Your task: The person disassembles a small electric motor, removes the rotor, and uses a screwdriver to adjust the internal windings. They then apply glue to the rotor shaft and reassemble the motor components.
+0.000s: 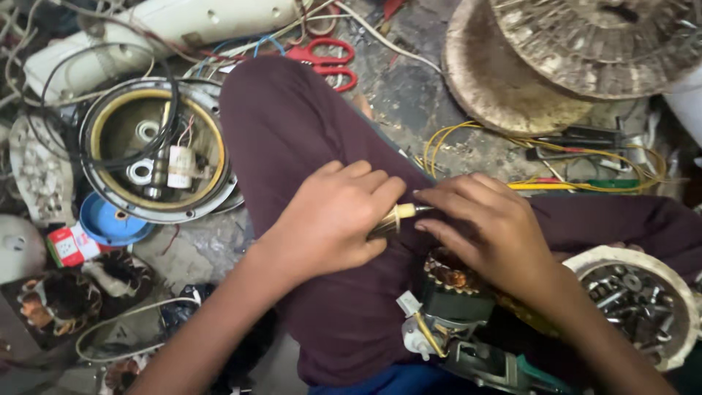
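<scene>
Left hand (333, 219) wrapped around a brass-tipped tool (395, 218), right hand (486, 219) pinching its metal tip, small motor (453, 292) (copper windings showing) just below, on a maroon-clad lap (307, 124).

Both forearms are bare, with no sleeves, watch or rings in view. The person wears dark maroon trousers (307, 139). A strip of blue cloth (387, 380) shows at the lower edge.

Repair workshop: motor windings (450, 278), wires (468, 143), scissors (325, 62)

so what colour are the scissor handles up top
Red scissor handles, clearest in the head view, lying above the knee.
</scene>
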